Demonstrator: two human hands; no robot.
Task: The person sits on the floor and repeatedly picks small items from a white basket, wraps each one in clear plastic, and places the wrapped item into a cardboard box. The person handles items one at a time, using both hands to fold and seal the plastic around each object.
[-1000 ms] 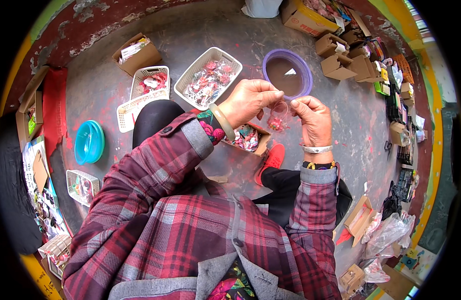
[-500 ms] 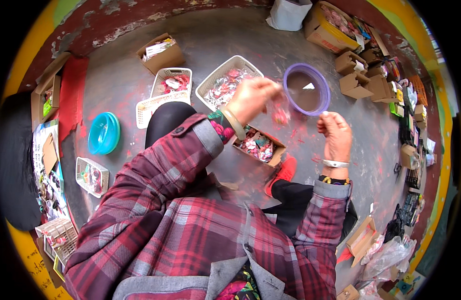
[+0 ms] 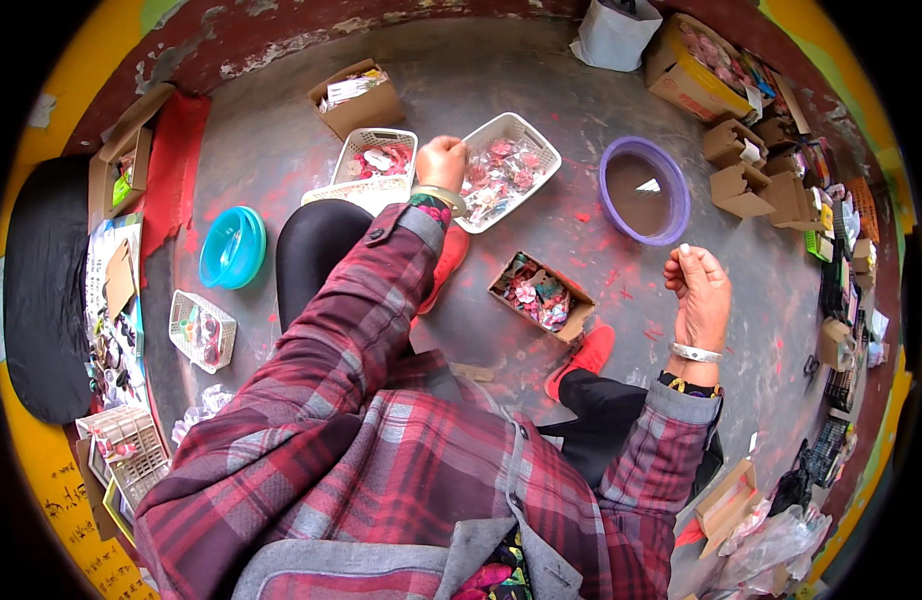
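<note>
Nearest the knees, one small cardboard box [image 3: 541,295] of pink and red bits, open on the floor. Right of it, right hand [image 3: 697,290] raised, fingers curled narrow, pinching something too small to tell. Farther out, left hand [image 3: 442,163] closed loosely at the rim of one white basket [image 3: 541,150] full of red and pink pieces, contents of the grip hidden. Beside it, second white basket [image 3: 376,150]. Further right, one purple bowl [image 3: 645,190]; at left, one blue bowl [image 3: 231,247].
</note>
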